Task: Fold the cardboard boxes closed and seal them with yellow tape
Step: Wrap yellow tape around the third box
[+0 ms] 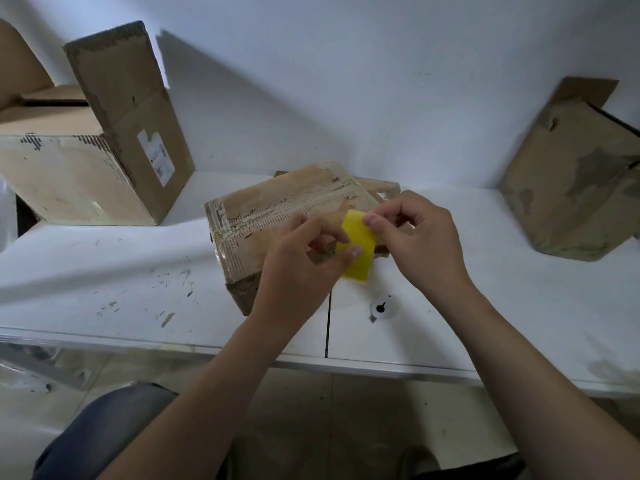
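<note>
Centre of the white table [104,271]: small cardboard box [277,209] lying tilted, its top flaps look folded shut, old torn tape residue along the seam, no yellow on it yet. Yellow tape [358,247] is held just above the box's near right corner. Left hand [298,268] pinches its lower part between thumb and fingertips, right hand [419,237] pinches the upper edge, likely picking at the free end. Can't tell if it's a roll or a cut piece. Far left, big box [86,174] has one flap standing up, so it's open and unsealed. Far right, third box [571,188] leans against the wall with a flap sticking up, also unsealed. Small white round object with a black dot [381,309] sits on the table near the hands. Progress estimate: early. One box folded and about to get tape, zero sealed, two left to fold and tape.
</note>
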`<state>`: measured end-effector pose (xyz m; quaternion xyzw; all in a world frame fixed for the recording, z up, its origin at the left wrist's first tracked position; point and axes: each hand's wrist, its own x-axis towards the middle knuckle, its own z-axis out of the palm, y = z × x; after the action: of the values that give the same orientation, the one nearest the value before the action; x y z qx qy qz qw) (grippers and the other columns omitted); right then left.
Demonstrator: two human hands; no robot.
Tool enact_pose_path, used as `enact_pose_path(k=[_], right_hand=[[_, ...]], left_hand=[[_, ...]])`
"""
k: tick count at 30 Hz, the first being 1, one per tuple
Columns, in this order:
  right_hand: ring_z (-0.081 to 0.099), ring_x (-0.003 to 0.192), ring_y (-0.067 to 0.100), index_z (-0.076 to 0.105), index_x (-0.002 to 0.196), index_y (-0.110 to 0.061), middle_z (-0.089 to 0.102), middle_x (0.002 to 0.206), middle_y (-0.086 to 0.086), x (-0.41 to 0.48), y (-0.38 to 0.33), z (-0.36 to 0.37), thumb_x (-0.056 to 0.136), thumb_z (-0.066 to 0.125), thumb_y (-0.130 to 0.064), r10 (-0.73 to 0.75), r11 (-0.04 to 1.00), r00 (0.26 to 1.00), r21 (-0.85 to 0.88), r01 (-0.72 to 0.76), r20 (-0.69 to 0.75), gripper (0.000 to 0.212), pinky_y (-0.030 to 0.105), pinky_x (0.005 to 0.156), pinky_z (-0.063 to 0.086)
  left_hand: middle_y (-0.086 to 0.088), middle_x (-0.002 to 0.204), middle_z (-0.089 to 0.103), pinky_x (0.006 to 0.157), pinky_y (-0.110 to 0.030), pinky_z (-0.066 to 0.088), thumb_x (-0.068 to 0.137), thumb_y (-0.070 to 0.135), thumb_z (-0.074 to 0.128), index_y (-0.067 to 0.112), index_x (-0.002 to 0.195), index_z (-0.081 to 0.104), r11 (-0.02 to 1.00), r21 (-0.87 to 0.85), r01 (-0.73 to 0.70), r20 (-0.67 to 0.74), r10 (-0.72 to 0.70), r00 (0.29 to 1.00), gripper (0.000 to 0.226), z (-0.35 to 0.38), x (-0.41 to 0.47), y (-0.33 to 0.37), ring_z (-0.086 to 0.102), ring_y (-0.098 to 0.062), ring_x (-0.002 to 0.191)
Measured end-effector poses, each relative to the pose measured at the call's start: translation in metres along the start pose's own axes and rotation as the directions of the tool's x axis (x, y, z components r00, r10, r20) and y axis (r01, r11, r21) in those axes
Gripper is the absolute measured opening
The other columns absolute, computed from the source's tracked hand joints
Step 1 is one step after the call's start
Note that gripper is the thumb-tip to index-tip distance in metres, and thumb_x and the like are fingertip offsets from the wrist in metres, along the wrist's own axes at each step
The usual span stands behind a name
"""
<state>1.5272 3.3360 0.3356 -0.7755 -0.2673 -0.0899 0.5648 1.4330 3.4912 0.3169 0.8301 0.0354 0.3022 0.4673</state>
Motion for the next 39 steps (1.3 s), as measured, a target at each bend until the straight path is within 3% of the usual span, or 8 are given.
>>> enact_pose_path(k=[8,16,19,21,23,28,34,39], right_hand=[[0.068,0.081,0.015,0.07,0.08,-0.041,0.066,0.08,-0.022,-0.004,-0.012,0.003,0.087,0.074,-0.032,-0.135,0.99,0.989,0.042,0.133,0.063,0.012,0.046,0.069,0.06],[0.061,0.094,0.01,0.074,0.087,-0.024,0.061,0.102,-0.023,-0.007,-0.01,0.0,0.091,0.074,-0.029,-0.247,0.963,0.963,-0.084,0.257,0.109,0.007,0.039,0.064,0.056],[0.052,0.12,0.005,0.07,0.114,-0.026,0.031,0.149,-0.028,-0.007,-0.005,0.004,0.092,0.067,-0.044,-0.222,0.927,0.968,-0.283,0.248,0.12,0.029,0.045,0.075,0.06],[0.051,0.128,0.014,0.044,0.147,-0.026,0.014,0.159,-0.021,-0.007,-0.002,0.006,0.089,0.072,-0.048,-0.16,0.927,0.982,-0.327,0.184,0.098,0.069,0.051,0.082,0.059],[0.056,0.119,0.013,0.039,0.148,-0.029,0.019,0.154,-0.014,-0.007,-0.001,0.004,0.08,0.083,-0.043,-0.153,0.954,0.987,-0.254,0.158,0.041,0.082,0.045,0.075,0.062],[0.055,0.107,0.011,0.075,0.091,-0.032,0.042,0.13,-0.021,-0.008,0.004,0.004,0.083,0.082,-0.032,-0.229,0.946,0.968,-0.213,0.246,0.105,0.01,0.035,0.067,0.06],[0.053,0.111,0.0,0.078,0.098,-0.038,0.056,0.119,-0.022,-0.004,0.006,0.003,0.086,0.079,-0.031,-0.118,0.979,0.968,-0.14,0.151,0.222,0.014,0.016,0.079,0.044],[0.059,0.1,0.003,0.081,0.088,-0.024,0.064,0.103,-0.011,-0.006,0.005,0.006,0.085,0.08,-0.018,-0.096,0.974,0.976,-0.185,0.133,0.193,0.007,0.005,0.073,0.035]], left_hand=[[0.006,0.103,0.064,0.077,-0.013,0.051,0.092,0.03,0.072,0.051,0.102,0.068,0.993,-0.111,0.038,-0.025,-0.041,0.999,0.023,-0.006,0.004,0.009,0.065,-0.005,0.09],[0.012,0.092,0.06,0.072,-0.013,0.045,0.086,0.024,0.079,0.026,0.092,0.08,1.0,0.031,-0.006,-0.051,0.008,0.999,0.006,-0.007,0.007,0.007,0.058,-0.003,0.091],[0.012,0.091,0.059,0.069,-0.018,0.049,0.086,0.022,0.079,0.019,0.088,0.079,0.999,0.051,0.017,-0.067,-0.014,0.998,0.003,-0.004,0.008,0.004,0.057,-0.002,0.089],[0.009,0.089,0.06,0.07,-0.01,0.044,0.086,0.02,0.079,0.019,0.084,0.078,0.997,0.057,0.049,-0.085,-0.044,0.995,0.003,-0.003,0.008,0.002,0.057,0.0,0.086],[0.008,0.087,0.06,0.071,-0.005,0.039,0.085,0.02,0.079,0.022,0.082,0.076,0.994,0.04,0.099,-0.088,-0.095,0.992,0.005,-0.003,0.008,0.0,0.056,0.001,0.084],[0.011,0.085,0.06,0.07,-0.005,0.038,0.087,0.023,0.078,0.037,0.075,0.067,0.983,-0.023,0.18,-0.051,-0.181,0.982,0.021,-0.003,0.008,-0.003,0.055,0.001,0.08],[-0.001,0.097,0.062,0.079,-0.015,0.049,0.086,0.021,0.079,0.035,0.083,0.072,0.988,-0.087,0.127,-0.006,-0.128,0.992,0.015,-0.001,0.006,-0.006,0.061,-0.007,0.088],[-0.008,0.096,0.066,0.07,-0.03,0.059,0.08,0.024,0.085,0.025,0.092,0.064,0.931,-0.22,0.289,-0.006,-0.298,0.954,0.024,0.006,0.002,-0.008,0.068,-0.016,0.083]])
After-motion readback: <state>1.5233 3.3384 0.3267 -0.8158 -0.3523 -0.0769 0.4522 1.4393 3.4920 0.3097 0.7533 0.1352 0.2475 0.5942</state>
